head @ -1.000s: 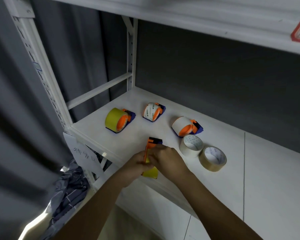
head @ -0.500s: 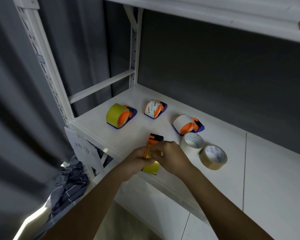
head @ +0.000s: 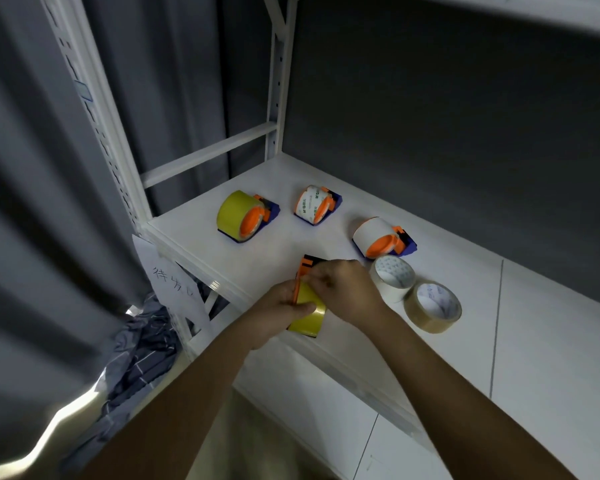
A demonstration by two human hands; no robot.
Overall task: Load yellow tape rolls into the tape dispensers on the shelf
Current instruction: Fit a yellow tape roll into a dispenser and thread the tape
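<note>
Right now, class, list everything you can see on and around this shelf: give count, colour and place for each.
Loaded dispensers: three, orange and blue, on shelf; rolls yellow, white printed, plain white.
Held dispenser: one, orange and black, at shelf front.
Yellow tape roll: one, in that dispenser.
Loose rolls: two, white, tan, right of hands.
Paper label: one, white, handwritten, on frame.
Cloth: dark, lower left.
Left hand: grips roll.
Right hand: curled on dispenser.
</note>
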